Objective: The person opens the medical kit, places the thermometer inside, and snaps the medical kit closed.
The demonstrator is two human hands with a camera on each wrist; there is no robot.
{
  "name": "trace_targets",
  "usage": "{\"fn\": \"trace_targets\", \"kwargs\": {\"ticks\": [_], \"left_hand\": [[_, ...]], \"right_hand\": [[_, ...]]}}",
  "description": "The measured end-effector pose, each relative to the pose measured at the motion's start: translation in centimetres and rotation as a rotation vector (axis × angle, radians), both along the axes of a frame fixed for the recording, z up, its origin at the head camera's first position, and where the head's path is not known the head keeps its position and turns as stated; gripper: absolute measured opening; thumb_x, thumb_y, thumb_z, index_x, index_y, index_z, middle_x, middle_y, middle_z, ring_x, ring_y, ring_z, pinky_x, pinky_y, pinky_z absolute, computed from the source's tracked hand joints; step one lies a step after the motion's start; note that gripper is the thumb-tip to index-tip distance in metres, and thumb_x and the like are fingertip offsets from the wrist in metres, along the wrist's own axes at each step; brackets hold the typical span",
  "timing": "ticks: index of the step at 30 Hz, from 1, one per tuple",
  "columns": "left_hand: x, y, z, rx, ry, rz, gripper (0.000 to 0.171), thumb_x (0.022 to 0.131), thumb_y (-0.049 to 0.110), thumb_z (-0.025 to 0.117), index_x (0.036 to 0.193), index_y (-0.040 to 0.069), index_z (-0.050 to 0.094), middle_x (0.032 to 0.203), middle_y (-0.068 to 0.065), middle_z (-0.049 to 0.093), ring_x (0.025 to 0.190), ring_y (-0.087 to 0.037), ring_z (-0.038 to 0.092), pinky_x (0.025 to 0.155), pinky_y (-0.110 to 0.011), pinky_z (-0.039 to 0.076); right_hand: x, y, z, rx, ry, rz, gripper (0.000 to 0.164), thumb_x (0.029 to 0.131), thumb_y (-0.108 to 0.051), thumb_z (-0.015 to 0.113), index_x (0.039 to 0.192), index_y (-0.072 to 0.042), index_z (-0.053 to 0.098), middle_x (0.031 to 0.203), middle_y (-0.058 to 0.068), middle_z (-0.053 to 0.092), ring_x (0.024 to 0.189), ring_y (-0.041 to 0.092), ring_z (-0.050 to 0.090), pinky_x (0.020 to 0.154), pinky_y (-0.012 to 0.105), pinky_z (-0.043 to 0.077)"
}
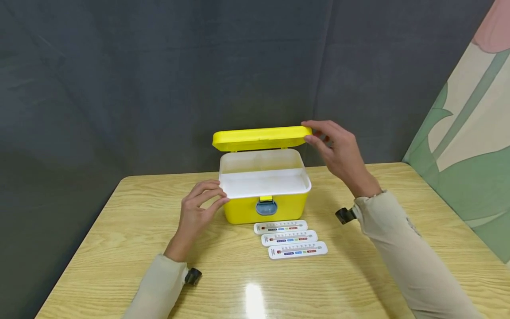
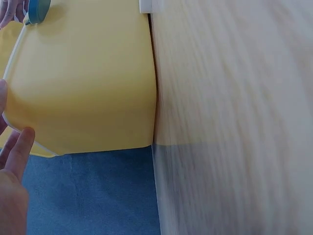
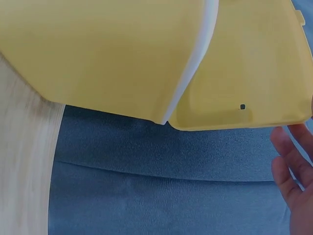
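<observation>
A yellow storage box (image 1: 243, 210) with a white inner tray (image 1: 271, 181) stands at the back of the table. Its yellow lid (image 1: 260, 138) is raised on its hinges at the rear. At the front left corner of the box, my left hand (image 1: 199, 208) grips the rim between thumb and fingers. My right hand (image 1: 338, 148) holds the lid by its right front corner, thumb below and fingers above. On the box front sits a blue-grey latch (image 1: 266, 207), hanging down. Three white thermometers (image 1: 298, 250) lie side by side before the box.
A wooden table (image 1: 223, 283) carries everything, and a dark curtain (image 1: 179, 88) hangs right behind it. To the right is a wall panel (image 1: 474, 133) with a painted flower. Black wrist straps with small cameras stick out from both sleeves.
</observation>
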State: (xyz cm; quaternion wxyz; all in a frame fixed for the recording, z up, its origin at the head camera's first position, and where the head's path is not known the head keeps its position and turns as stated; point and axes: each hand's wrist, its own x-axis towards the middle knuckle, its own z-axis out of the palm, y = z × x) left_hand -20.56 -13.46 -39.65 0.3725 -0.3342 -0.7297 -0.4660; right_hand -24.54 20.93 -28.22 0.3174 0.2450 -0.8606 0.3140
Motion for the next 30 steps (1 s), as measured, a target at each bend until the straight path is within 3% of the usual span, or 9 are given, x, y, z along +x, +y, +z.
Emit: {"fn": "trace_targets", "kwargs": {"ticks": [5, 14, 22, 26, 30], "left_hand": [[-0.1, 0.0, -0.1, 0.004, -0.016, -0.011, 0.023, 0.067, -0.010, 0.085, 0.084, 0.004, 0.076, 0.091, -0.012, 0.069, 0.106, -0.027, 0.065, 0.104, -0.019, 0.051], [0.0, 0.0, -0.4, 0.023, -0.027, -0.012, 0.023, 0.068, -0.012, 0.084, 0.084, 0.004, 0.076, 0.091, -0.012, 0.069, 0.106, -0.025, 0.065, 0.103, -0.018, 0.051], [0.1, 0.1, -0.2, 0.017, -0.042, -0.008, 0.022, 0.069, -0.010, 0.084, 0.084, 0.004, 0.076, 0.092, -0.012, 0.069, 0.108, -0.022, 0.064, 0.103, -0.018, 0.051], [0.2, 0.0, -0.1, 0.021, -0.048, -0.006, 0.022, 0.069, -0.010, 0.084, 0.084, 0.005, 0.076, 0.093, -0.012, 0.069, 0.108, -0.021, 0.064, 0.103, -0.018, 0.051], [0.2, 0.0, -0.1, 0.024, -0.047, -0.009, 0.022, 0.069, -0.011, 0.084, 0.084, 0.004, 0.076, 0.093, -0.012, 0.069, 0.108, -0.022, 0.065, 0.102, -0.018, 0.052]], "right_hand": [[-0.7, -0.5, 0.4, -0.041, -0.023, -0.028, 0.037, 0.096, -0.019, 0.065, 0.133, -0.018, 0.063, 0.122, 0.006, 0.067, 0.096, 0.019, 0.061, 0.078, 0.015, 0.045], [-1.8, -1.1, 0.2, -0.108, -0.064, -0.051, 0.038, 0.103, -0.025, 0.053, 0.140, -0.021, 0.058, 0.130, 0.006, 0.064, 0.102, 0.020, 0.062, 0.084, 0.019, 0.047], [-2.4, -1.2, 0.6, -0.152, -0.068, -0.102, 0.038, 0.103, -0.034, 0.051, 0.138, -0.023, 0.060, 0.117, 0.008, 0.068, 0.091, 0.018, 0.065, 0.076, 0.006, 0.049], [-2.8, -1.4, 1.1, -0.169, -0.119, -0.127, 0.040, 0.102, -0.040, 0.050, 0.137, -0.024, 0.060, 0.123, 0.005, 0.069, 0.096, 0.018, 0.069, 0.083, 0.019, 0.060], [-3.0, -1.5, 1.3, -0.169, -0.145, -0.137, 0.038, 0.105, -0.035, 0.046, 0.140, -0.024, 0.058, 0.123, 0.006, 0.070, 0.096, 0.019, 0.069, 0.090, 0.038, 0.062]]}}
